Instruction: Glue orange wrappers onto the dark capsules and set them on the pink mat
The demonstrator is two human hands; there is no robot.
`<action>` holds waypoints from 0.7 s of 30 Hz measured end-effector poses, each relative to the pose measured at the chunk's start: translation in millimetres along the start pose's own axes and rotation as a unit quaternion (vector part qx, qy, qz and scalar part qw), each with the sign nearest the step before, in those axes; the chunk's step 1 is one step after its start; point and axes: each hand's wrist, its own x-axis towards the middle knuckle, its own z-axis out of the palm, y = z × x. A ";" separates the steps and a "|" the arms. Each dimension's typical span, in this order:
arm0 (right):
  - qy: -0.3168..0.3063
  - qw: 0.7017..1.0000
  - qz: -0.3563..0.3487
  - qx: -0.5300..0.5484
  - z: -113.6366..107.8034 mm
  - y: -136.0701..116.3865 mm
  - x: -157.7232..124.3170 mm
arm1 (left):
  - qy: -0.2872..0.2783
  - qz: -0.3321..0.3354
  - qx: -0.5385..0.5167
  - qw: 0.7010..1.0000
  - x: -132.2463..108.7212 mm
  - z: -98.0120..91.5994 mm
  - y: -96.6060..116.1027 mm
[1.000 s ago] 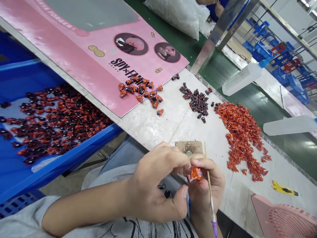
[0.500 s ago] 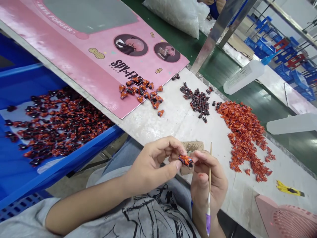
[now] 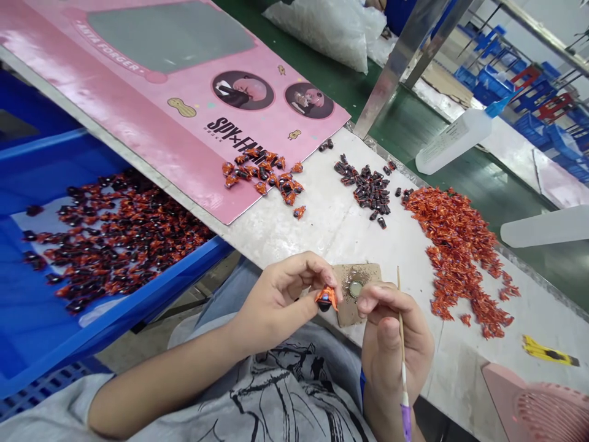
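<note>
My left hand [image 3: 280, 301] pinches a small orange-wrapped piece [image 3: 326, 298] with a dark end between thumb and fingertips. My right hand [image 3: 391, 350] grips a thin wooden stick [image 3: 401, 325] with a white and purple handle, its tip pointing up. Between my hands lies a cardboard scrap [image 3: 356, 293] speckled with glitter, bearing a small round pale disc [image 3: 355, 290]. On the white table [image 3: 322, 230] lie a heap of orange wrappers [image 3: 460, 258], a cluster of dark pieces [image 3: 370, 194], and orange-and-dark pieces [image 3: 262, 175] at the pink board's corner.
A blue tray [image 3: 110, 239] of orange-and-dark pieces sits left, below a pink printed board [image 3: 138, 80]. Right of the table stand plastic squeeze bottles [image 3: 453, 141]. A yellow cutter [image 3: 550, 351] and a pink fan [image 3: 538, 411] lie front right.
The orange piece has turned upright and moved left with my left hand. My hands have drawn apart, uncovering the cardboard scrap and its disc. The whole view has shifted slightly.
</note>
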 end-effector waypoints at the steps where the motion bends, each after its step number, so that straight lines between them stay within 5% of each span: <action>1: 0.004 1.000 -0.003 -0.001 0.6 -0.5 0.7 | 0.002 0.000 0.002 1.000 0.1 0.2 0.6; 7: 0.000 1.000 -0.003 -0.005 1.9 0.7 2.0 | 0.014 0.035 0.056 0.998 -0.5 3.8 1.5; 11: 0.026 0.996 -0.029 -0.081 -8.5 6.3 0.9 | 0.069 0.099 0.224 0.967 -1.1 -9.9 0.9; 13: 0.056 0.982 -0.057 -0.172 -24.5 8.9 -2.3 | 0.119 0.156 0.360 0.912 1.1 -30.7 2.5; 15: 0.063 0.947 -0.094 -0.299 -48.8 10.8 -9.4 | 0.163 0.207 0.508 0.820 7.1 -58.5 6.3; 18: 0.054 0.849 -0.168 -0.497 -89.4 13.9 -26.0 | 0.136 0.202 0.698 0.673 24.8 -97.0 13.0; 21: 0.049 0.767 -0.202 -0.607 -114.9 21.7 -41.1 | 0.090 0.218 0.740 0.630 45.3 -116.1 16.3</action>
